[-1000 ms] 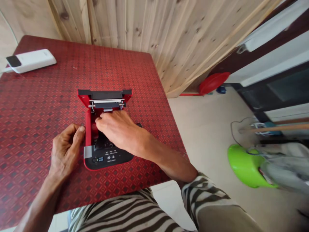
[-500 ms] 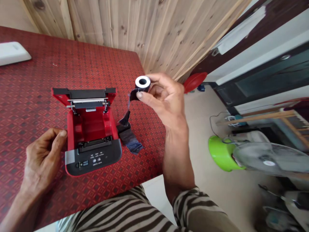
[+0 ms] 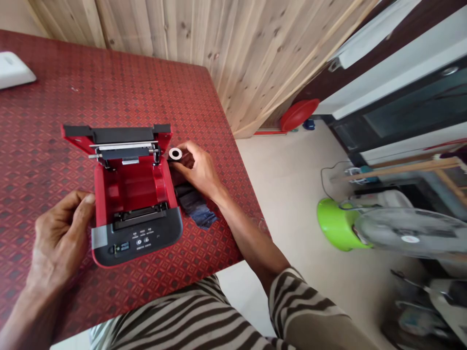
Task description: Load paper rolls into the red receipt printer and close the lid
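Note:
A red and black receipt printer (image 3: 136,246) stands on the table with its lid (image 3: 122,136) raised and its red paper bay bare inside. My left hand (image 3: 63,233) is closed at the printer's left wall, with the thumb against its edge and the fingertips partly hidden. Just past the printer's right side, low by the table, my right hand (image 3: 199,167) pinches a small paper roll (image 3: 175,154). The roll's white end with a dark core hole faces up, and its outside is dark. A dark, creased strip (image 3: 197,206) lies on the table below that hand, beside the printer.
The table (image 3: 120,92) has a red patterned cover and meets a wood-plank wall (image 3: 175,34). A white object (image 3: 14,70) lies at its far left. On the floor to the right are a green stool (image 3: 333,226), a fan (image 3: 412,236) and a red basin (image 3: 299,114).
My right hand has brought the roll left and down, from raised in the air to close beside the printer's right wall. My left hand stays at the printer's side.

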`<move>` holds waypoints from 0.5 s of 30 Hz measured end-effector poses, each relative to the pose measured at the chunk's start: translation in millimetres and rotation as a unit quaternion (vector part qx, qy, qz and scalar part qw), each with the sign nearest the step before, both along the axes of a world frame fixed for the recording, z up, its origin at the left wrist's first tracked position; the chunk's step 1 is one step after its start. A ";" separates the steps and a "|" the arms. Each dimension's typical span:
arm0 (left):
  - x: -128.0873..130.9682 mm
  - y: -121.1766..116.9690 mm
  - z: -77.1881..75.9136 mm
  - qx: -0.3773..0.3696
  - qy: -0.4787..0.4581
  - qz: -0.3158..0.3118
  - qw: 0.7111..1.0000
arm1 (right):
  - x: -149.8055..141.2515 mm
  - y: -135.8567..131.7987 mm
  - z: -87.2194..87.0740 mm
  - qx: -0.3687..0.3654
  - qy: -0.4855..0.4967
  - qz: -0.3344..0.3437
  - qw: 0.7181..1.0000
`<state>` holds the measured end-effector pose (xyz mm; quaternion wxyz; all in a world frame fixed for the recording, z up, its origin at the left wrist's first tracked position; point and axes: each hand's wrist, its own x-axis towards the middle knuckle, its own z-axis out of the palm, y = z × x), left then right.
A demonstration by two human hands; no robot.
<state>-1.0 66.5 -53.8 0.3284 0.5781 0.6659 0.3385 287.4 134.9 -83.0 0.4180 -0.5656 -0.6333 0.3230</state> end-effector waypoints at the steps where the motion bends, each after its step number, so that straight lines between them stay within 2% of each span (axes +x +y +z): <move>1: -0.2 0.0 -0.3 -0.001 0.004 -0.002 1.000 | -1.1 0.1 -1.0 -0.004 -0.010 0.007 1.000; 5: -0.2 0.1 1.7 -0.001 0.013 -0.010 1.000 | 2.7 -3.7 5.4 -0.048 -0.021 0.008 0.999; 10: -0.5 0.0 6.7 0.000 0.029 -0.021 0.999 | 26.8 -38.0 42.6 -0.080 -0.132 -0.030 0.988; 13: -0.5 -0.9 7.1 -0.001 0.038 -0.012 0.999 | 35.5 -68.4 61.6 -0.177 -0.241 0.049 0.953; 15: 0.8 -1.5 7.6 -0.006 0.036 -0.004 0.999 | 34.7 -85.6 64.2 -0.218 -0.279 0.072 0.933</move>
